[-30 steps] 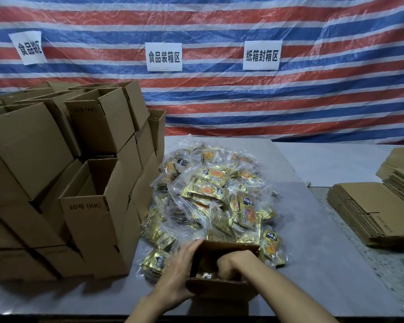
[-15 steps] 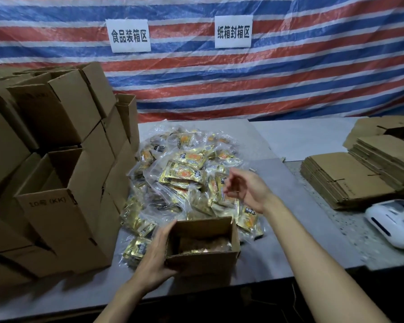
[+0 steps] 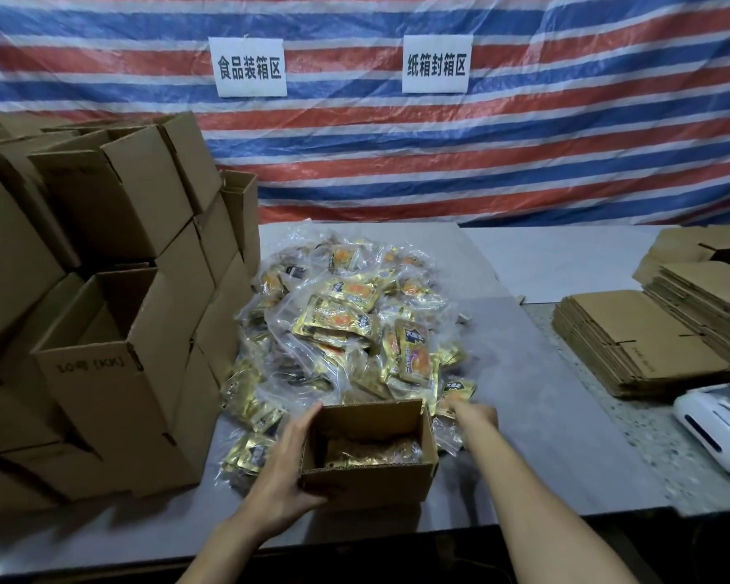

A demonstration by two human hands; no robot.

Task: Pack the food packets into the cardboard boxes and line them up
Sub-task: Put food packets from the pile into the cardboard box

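Left hand [image 3: 283, 469] holds box [image 3: 367, 484]; right hand [image 3: 475, 413] perhaps touches packets [image 3: 342, 318].

Dim light from above glints off the foil and clear wrap of the pile of food packets [image 3: 346, 330]. Left of the pile the stacked cardboard boxes [image 3: 114, 288] sit in shade; behind it the striped tarp [image 3: 481, 141] bows with wide-angle distortion, detail soft.

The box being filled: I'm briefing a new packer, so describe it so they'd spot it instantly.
On the grey table, find the pile of gold packets in the middle. The box sits at the pile's near edge, gripped by the left hand. Unlike the taller stacked boxes to the left, it stands alone, low and open-topped, with packets inside.
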